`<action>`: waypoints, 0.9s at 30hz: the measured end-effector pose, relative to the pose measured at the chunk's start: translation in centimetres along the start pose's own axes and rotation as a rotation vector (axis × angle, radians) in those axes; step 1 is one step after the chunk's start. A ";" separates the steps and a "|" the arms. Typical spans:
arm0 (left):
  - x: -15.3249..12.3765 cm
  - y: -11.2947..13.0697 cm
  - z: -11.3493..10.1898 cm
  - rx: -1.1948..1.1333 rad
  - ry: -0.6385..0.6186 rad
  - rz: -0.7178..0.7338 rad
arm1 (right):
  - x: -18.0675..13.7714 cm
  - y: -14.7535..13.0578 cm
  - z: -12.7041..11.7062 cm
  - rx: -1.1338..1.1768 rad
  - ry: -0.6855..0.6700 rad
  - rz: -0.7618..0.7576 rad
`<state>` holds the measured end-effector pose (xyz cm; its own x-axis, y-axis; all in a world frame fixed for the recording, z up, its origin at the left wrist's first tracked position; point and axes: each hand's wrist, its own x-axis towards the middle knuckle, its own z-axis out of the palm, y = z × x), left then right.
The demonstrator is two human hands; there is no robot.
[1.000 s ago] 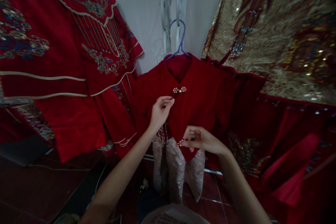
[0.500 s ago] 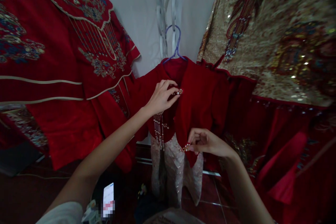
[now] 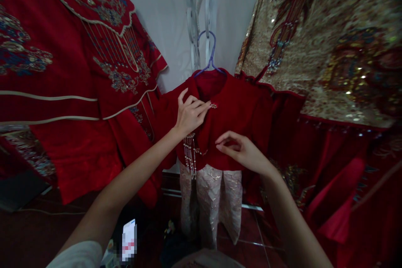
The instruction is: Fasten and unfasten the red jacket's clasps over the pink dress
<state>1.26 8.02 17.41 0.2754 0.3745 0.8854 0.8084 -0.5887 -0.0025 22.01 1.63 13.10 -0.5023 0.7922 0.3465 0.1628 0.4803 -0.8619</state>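
Note:
A small red velvet jacket (image 3: 248, 113) hangs on a purple hanger (image 3: 210, 52) from a white wall rack. My left hand (image 3: 189, 114) pinches the jacket's front edge beside the pearl clasp (image 3: 213, 106) near the collar. My right hand (image 3: 240, 150) rests lower on the jacket front, thumb and fingers curled against the cloth; whether it grips the fabric I cannot make out. A beaded tassel (image 3: 188, 155) dangles below my left hand. Pale sequined fabric (image 3: 213, 201) hangs under the jacket.
A large red embroidered robe (image 3: 69, 75) hangs at the left. A gold and red sequined garment (image 3: 329, 37) hangs at the right, with more red cloth (image 3: 345, 192) below it. A phone (image 3: 128, 240) lies near the dark red tiled floor.
My left hand rose to the collar clasp and took its edge. My right hand let go of the lower clasp it pinched and moved up onto the jacket front.

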 end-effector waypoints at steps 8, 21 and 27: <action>-0.7 0.7 -1.3 0.193 -0.015 -0.094 | 7.6 -3.7 2.1 0.059 0.396 -0.329; 1.0 -7.9 -8.1 0.278 -0.020 -0.418 | 9.0 -1.3 -4.4 -0.680 0.766 0.040; 3.5 -11.0 -8.7 0.014 -0.099 -0.439 | 10.5 -0.7 -13.7 -0.927 0.772 0.102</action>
<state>-11.20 9.54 24.55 -0.0468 0.6540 0.7551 0.8664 -0.3496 0.3565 28.24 14.71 22.43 0.1361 0.7065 0.6945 0.8776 0.2393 -0.4154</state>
